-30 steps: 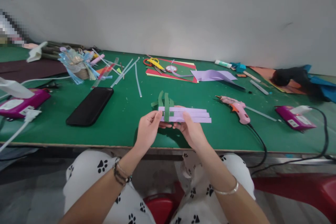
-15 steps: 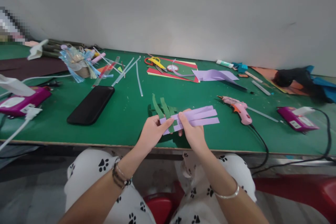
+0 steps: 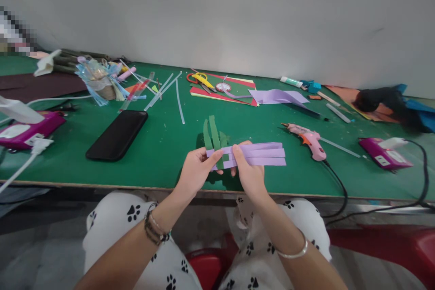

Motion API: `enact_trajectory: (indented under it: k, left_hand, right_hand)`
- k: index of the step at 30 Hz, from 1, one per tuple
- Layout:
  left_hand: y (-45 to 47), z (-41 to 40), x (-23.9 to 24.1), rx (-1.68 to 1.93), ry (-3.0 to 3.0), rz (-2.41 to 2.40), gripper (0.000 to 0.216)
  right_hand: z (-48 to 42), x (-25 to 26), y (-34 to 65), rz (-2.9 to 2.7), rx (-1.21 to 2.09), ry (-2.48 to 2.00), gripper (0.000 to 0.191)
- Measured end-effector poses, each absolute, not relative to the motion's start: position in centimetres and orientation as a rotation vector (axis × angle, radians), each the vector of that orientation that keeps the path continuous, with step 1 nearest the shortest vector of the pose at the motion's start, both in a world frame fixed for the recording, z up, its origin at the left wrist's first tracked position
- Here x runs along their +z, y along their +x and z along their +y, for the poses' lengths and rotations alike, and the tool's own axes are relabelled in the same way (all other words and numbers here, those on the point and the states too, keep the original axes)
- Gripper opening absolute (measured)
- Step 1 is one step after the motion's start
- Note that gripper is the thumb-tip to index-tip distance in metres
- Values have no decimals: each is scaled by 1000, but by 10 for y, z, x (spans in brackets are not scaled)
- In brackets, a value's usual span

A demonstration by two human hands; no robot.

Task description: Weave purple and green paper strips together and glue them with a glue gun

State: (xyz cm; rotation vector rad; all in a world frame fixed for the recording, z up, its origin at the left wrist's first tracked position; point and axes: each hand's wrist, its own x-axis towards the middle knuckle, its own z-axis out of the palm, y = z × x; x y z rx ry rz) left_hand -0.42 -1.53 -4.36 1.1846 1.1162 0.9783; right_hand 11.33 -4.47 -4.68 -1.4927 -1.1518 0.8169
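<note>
Both hands hold a piece of woven paper strips above the table's front edge. Purple paper strips [image 3: 267,154] run to the right from the weave, and green paper strips [image 3: 214,133] cross them, their free ends pointing away from me. My left hand [image 3: 195,170] pinches the left end, thumb on top where green crosses purple. My right hand [image 3: 249,172] grips the purple strips just right of the crossing, thumb on top. Fingers beneath the paper are mostly hidden.
A black phone [image 3: 117,136] lies to the left. On the right are a pink glue gun [image 3: 307,139] and a purple power socket [image 3: 385,153] with a cable. Farther back, yellow-handled scissors [image 3: 205,80] rest on red paper [image 3: 249,99], beside a purple sheet [image 3: 280,97].
The woven paper has turned slightly, so the purple strips now lie nearly level and the green strips stand more upright. Both hands keep their hold.
</note>
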Motion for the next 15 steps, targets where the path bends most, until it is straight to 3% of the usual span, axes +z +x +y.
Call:
enact_trajectory:
  k: [15]
  left_hand:
    - [-9,-15,-44,999,1205,1058,22]
  right_hand:
    - [-43,-48,113,-1081,817,-1394,29]
